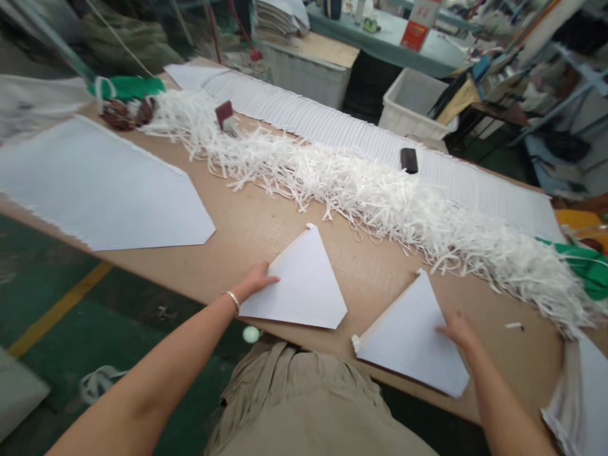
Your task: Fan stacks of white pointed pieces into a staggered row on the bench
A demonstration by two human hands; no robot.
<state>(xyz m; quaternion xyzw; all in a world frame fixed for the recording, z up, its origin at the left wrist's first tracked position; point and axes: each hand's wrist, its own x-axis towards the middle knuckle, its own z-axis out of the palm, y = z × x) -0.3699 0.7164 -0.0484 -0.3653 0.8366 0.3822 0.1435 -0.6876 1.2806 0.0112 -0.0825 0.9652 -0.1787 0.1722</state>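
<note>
I'm pressing my open left hand [256, 282] flat on a pointed white fabric panel [297, 285] near the wooden table's [266, 234] edge, while my open right hand [458, 332] is touching a second panel [408, 335] to its right.

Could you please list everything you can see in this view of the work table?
table: 1, tan, across the middle
large pointed sheet: 1, white, left end of table
wedge-shaped sheets: 2, white, near table edge
shredded strips: one long heap, white, along table's middle
layered stack: 1, white, along far table edge
block: 1, black, on the stack
block: 1, dark red, by the strips
cloths: 2, green, at both heap ends
plastic crate: 1, white, beyond the table
floor: green, yellow line, lower left
bangle: 1, pale metal, left wrist
left hand: 1, on the left wedge sheet
right hand: 1, at the right wedge sheet
</note>
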